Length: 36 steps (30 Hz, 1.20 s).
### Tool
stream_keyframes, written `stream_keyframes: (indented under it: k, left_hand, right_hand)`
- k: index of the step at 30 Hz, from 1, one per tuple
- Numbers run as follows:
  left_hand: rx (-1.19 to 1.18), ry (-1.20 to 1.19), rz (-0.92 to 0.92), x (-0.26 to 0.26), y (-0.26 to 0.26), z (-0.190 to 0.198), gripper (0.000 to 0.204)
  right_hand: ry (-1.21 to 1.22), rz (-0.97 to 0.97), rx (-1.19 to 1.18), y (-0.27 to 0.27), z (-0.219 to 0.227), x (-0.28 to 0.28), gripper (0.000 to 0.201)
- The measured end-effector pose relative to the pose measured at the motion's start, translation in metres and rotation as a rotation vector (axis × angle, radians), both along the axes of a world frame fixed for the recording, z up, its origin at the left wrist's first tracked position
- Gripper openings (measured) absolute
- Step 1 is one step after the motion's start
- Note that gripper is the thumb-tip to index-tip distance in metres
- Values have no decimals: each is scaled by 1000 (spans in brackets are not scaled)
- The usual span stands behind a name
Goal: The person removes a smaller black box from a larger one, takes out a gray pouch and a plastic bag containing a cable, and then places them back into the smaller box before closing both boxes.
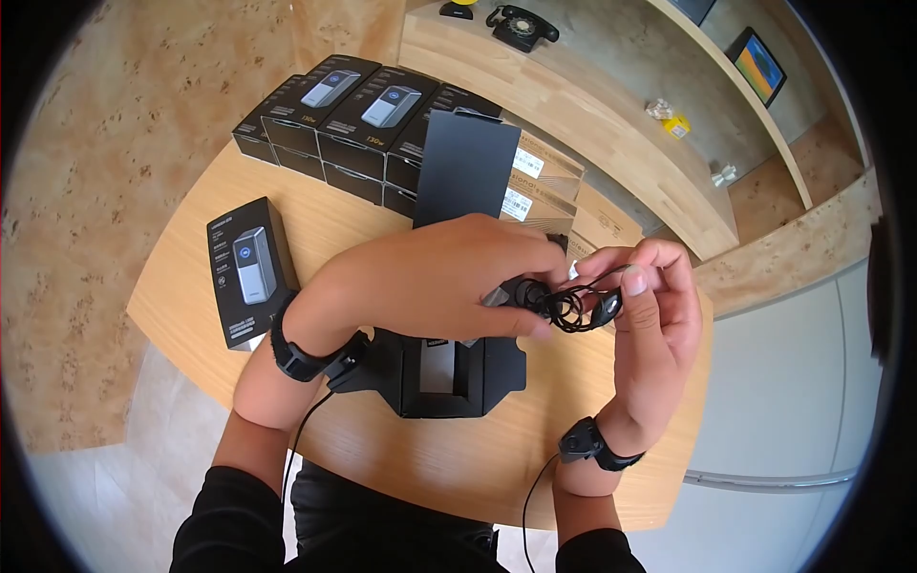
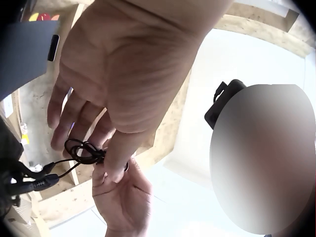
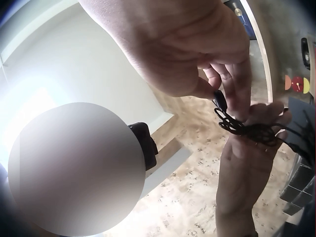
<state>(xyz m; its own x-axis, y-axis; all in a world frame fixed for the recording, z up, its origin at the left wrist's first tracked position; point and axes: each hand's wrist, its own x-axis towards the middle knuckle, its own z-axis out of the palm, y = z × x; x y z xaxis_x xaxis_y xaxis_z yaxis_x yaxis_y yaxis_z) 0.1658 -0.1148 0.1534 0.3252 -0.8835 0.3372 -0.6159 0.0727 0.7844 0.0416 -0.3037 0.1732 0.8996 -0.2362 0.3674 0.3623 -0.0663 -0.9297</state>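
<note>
Both hands are at a looped thin black cable (image 1: 568,307) above the table. My left hand (image 1: 468,272) reaches across from the left and grips the bundle between thumb and fingers; a grey piece shows under its palm. With thumb and fingertips, my right hand (image 1: 659,310) pinches the cable's end by a small dark oval piece (image 3: 220,101). Dark cable connectors (image 2: 47,181) show beside the loops in the left wrist view. Below the hands lies an opened black box (image 1: 458,409), its lid (image 1: 468,172) standing up and a grey item inside, partly hidden by the left hand.
A black printed box (image 1: 250,272) lies at the table's left. Stacked black boxes (image 1: 368,119) and brown cartons (image 1: 549,177) line the back edge. Behind them, a wooden shelf (image 1: 573,95) holds a black telephone (image 1: 522,27). Cords trail from both wrist cameras.
</note>
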Motion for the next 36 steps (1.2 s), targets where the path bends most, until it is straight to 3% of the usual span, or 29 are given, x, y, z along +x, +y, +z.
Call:
stream_keyframes:
  k: [2, 5, 8, 9, 12, 13, 16, 17, 20, 23, 26, 29, 33, 36]
  left_hand:
    - [110, 46, 26, -1, 5, 9, 36]
    - [41, 94, 122, -3, 9, 14, 29]
    - [-64, 244, 148, -3, 15, 15, 23]
    - [-127, 298, 138, -4, 15, 15, 21]
    - [-301, 430, 107, -4, 12, 13, 17]
    - [-350, 454, 103, -4, 11, 11, 17]
    - [-402, 552, 115, -7, 15, 20, 17]
    - [-401, 593, 122, -7, 16, 22, 18]
    - [-450, 506, 186, 0, 16, 16, 16]
    - [-444, 465, 234, 3, 17, 15, 15]
    - [-457, 439, 234, 5, 14, 12, 15]
    - [-441, 525, 204, 3, 14, 9, 18]
    - [-179, 262, 363, -4, 17, 16, 24]
    - [-127, 196, 396, -11, 13, 21, 21]
  right_hand:
    - [20, -18, 13, -2, -2, 1, 9]
    - [-3, 9, 49, -8, -4, 4, 21]
    - [21, 100, 152, -8, -8, 12, 39]
    - [57, 72, 71, -6, -11, 14, 54]
    - [79, 188, 0, -1, -22, 19, 53]
    - [120, 146, 71, 15, -15, 14, 42]
    - [188, 233, -214, 14, -22, 13, 33]
    - [183, 231, -169, 14, -23, 14, 30]
    - [174, 223, -36, 11, -26, 13, 22]
    - [179, 111, -81, 6, -16, 12, 23]
    - [169, 123, -61, -2, -14, 11, 24]
    - [148, 88, -37, -1, -13, 11, 25]
    - [130, 107, -9, 1, -13, 9, 25]
    - [139, 128, -37, 0, -14, 8, 24]
